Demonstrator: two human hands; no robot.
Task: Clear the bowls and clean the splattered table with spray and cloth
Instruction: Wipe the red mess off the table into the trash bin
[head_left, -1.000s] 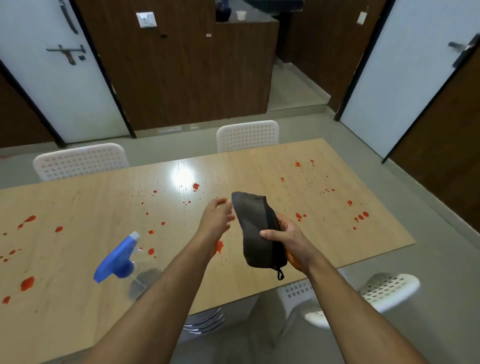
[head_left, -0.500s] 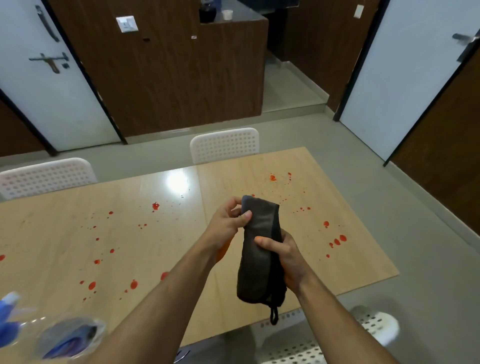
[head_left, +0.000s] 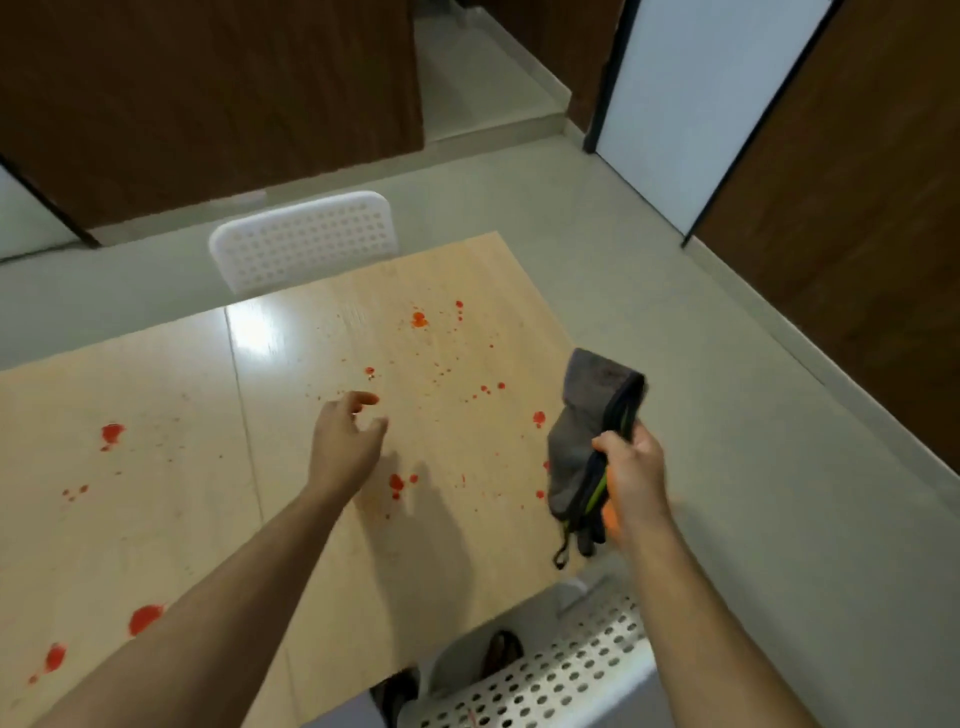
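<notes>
Two bare forearms, no sleeves, watch or rings visible; left hand (head_left: 347, 448) and right hand (head_left: 635, 470) both ungloved.

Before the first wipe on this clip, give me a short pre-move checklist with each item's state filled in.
1. Cloth secured: ok, the right hand grips it, folded, above the table's right edge.
2. Left hand free: ok, fingers relaxed, holding nothing, above the table.
3. Bowls off the visible table: ok, none seen.
4. Splatters remaining: not ok, red spots across the wood.
5. Surface sprayed: cannot tell, no wet film discernible.
6. Spray bottle within reach: cannot tell, out of view.
</notes>
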